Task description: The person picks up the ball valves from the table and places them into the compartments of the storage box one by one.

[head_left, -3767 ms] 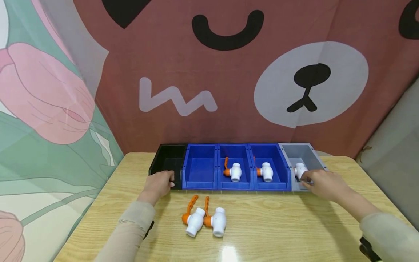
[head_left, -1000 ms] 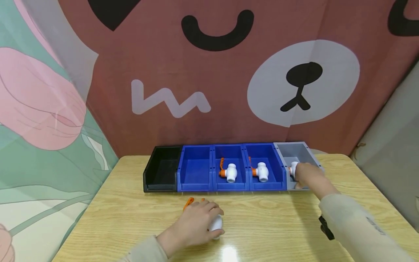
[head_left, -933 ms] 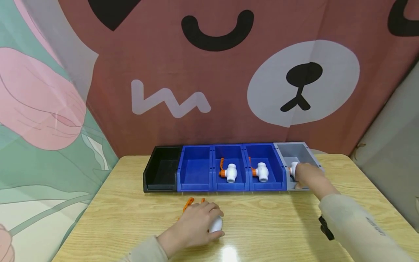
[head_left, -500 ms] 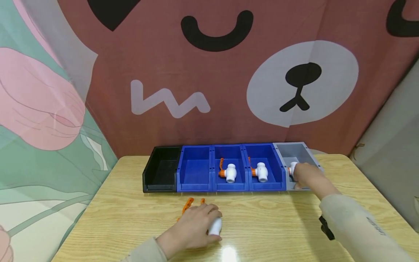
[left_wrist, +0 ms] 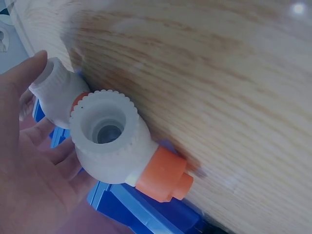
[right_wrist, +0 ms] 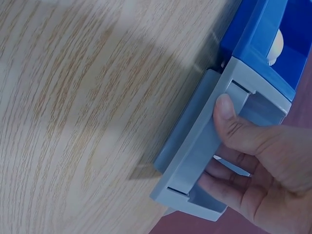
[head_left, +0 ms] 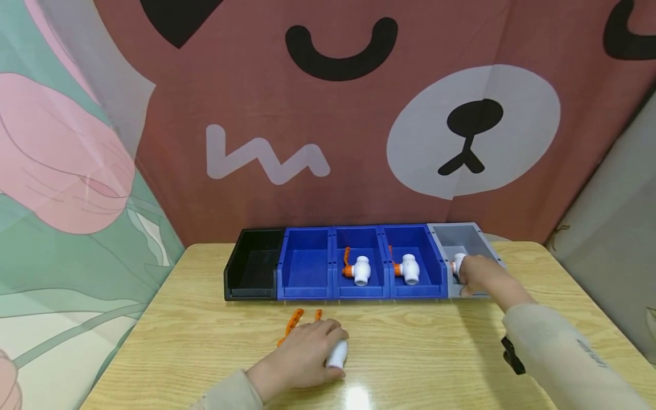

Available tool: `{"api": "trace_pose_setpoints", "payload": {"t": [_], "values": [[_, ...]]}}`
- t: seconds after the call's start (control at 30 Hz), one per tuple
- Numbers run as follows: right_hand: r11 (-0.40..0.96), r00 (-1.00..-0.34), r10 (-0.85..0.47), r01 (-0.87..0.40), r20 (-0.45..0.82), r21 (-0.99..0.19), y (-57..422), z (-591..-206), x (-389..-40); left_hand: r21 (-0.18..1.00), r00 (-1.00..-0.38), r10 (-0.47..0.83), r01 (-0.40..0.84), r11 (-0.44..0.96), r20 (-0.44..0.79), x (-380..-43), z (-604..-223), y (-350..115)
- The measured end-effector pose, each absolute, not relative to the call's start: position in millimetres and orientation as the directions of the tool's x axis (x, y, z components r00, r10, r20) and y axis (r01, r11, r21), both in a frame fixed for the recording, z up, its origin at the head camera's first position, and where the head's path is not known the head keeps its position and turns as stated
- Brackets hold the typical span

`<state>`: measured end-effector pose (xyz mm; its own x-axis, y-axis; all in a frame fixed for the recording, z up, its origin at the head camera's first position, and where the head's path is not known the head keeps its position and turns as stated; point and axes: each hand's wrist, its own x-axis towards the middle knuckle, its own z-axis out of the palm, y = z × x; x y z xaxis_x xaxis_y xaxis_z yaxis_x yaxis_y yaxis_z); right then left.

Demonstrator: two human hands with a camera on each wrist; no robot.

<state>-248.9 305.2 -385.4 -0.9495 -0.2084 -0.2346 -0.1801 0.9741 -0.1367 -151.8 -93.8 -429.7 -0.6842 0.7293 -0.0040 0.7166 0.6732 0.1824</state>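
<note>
Two white PVC ball valves with orange handles lie side by side on the table. My left hand (head_left: 302, 353) reaches over both and grips the right-hand ball valve (head_left: 337, 354), its thumb at the pipe opening in the left wrist view. The nearer ball valve (left_wrist: 109, 131) there shows its ribbed open end and orange stem, beside the curved fingers. My right hand (right_wrist: 263, 165) pinches the front wall of the grey bin (right_wrist: 195, 151), thumb outside and fingers inside. Within that bin a white valve (head_left: 458, 263) is partly hidden by the hand.
Left of the grey bin stand three joined blue bins; the middle one (head_left: 359, 291) and the right one (head_left: 417, 291) each hold a ball valve. A black bin (head_left: 251, 293) ends the row. A printed cloth (head_left: 359, 193) hangs behind the table (head_left: 195, 341).
Since the oldest frame, my left hand has left the black bin's front edge and come down onto the valves. My right hand has turned over the grey bin's front. Over the last second, both barely move.
</note>
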Motion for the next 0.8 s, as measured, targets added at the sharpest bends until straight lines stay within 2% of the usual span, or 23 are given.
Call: {"api": "trace_pose_setpoints", "payload": {"t": [0.13, 0.37, 0.6, 0.8], "values": [[0.982, -0.954, -0.170, -0.141, -0.248, -0.127, 305, -383, -250, 0.177, -0.680, 0.733, 0.721, 0.670, -0.005, -152, -429, -93], [0.980, -0.954, -0.183, -0.159, -0.237, -0.116, 305, -386, -250, 0.128, -0.659, 0.751, 0.749, 0.650, 0.041, -151, -427, -94], [0.976, -0.958, -0.204, -0.182, -0.204, -0.119, 306, -388, -249, 0.192, -0.688, 0.726, 0.715, 0.672, 0.021, -153, -418, -97], [0.977, -0.962, -0.198, -0.177, -0.190, -0.121, 305, -387, -248, 0.148, -0.677, 0.734, 0.733, 0.664, 0.059, -158, -403, -101]]}}
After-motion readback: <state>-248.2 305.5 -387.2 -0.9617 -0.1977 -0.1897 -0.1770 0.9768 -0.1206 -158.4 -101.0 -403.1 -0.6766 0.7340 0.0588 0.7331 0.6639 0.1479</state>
